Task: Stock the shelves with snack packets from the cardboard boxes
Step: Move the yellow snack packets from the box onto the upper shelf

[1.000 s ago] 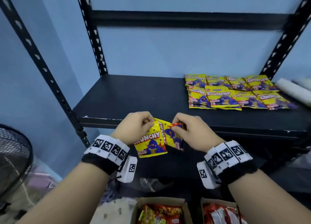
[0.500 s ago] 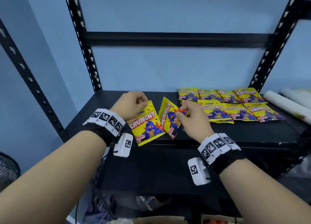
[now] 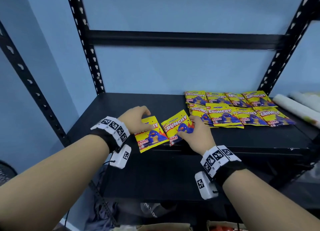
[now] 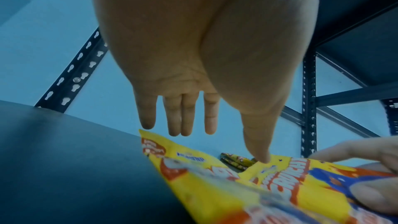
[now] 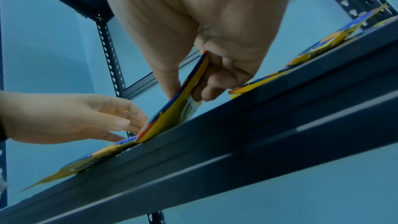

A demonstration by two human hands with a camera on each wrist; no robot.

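Two yellow "Crunchy" snack packets are at the front edge of the black shelf point(image 3: 110, 112). The left packet point(image 3: 152, 138) lies flat and overhangs the edge. My left hand point(image 3: 145, 119) is over its top, fingers straight; in the left wrist view only the thumb tip point(image 4: 264, 159) touches that packet point(image 4: 215, 185). My right hand point(image 3: 188, 128) pinches the right packet point(image 3: 174, 125) between thumb and fingers. In the right wrist view this packet point(image 5: 172, 117) is tilted, its lower edge on the shelf lip point(image 5: 258, 125).
Several matching packets point(image 3: 233, 109) lie in two rows at the shelf's back right. White rolls point(image 3: 294, 106) lie beyond them. Black slotted uprights point(image 3: 83, 48) frame the shelf. Two cardboard boxes point(image 3: 164, 226) sit at the bottom edge, and a fan point(image 3: 5, 175) is at far left.
Both hands rose from below the shelf edge onto the shelf and drew the two packets apart. The left packet now lies down, and my left fingers have straightened off it.
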